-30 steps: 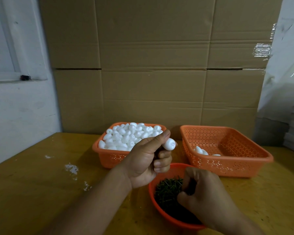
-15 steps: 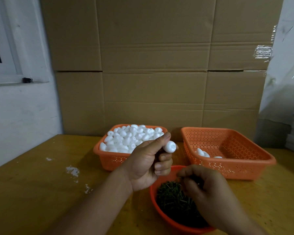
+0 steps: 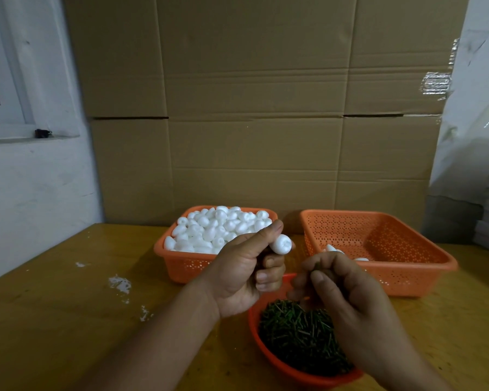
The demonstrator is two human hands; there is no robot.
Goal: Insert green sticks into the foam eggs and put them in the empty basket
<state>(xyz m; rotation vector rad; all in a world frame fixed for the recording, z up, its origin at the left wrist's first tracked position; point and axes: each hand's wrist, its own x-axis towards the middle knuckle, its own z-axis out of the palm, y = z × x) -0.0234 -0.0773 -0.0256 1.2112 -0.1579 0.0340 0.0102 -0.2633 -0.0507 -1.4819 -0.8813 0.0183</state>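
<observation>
Nearest the camera, a round orange bowl (image 3: 268, 354) is sitting on the yellow wooden bench (image 3: 54, 320), holding a heap of short green sticks (image 3: 299, 337). The right hand (image 3: 347, 303) is hovering over the bowl's far side, its fingertips (image 3: 318, 277) pinching together on what looks like a single dark green stick (image 3: 317, 266), though only a sliver of it is showing. Just left of it, the left hand (image 3: 243, 277) is gripping a white foam egg (image 3: 281, 244) between thumb and curled fingers, the egg's blunt end pointing toward the right hand; the two hands are sitting close but apart. Beyond the left hand, an orange perforated basket (image 3: 181, 266) is brimming with white foam eggs (image 3: 218, 230). To its right, a second orange basket (image 3: 407, 275) is lying nearly bare, with a few white eggs (image 3: 333, 248) resting against its near left wall. Flattened cardboard boxes (image 3: 254, 108) are leaning upright behind both baskets, and a white wall (image 3: 34, 198) is running along the left.
</observation>
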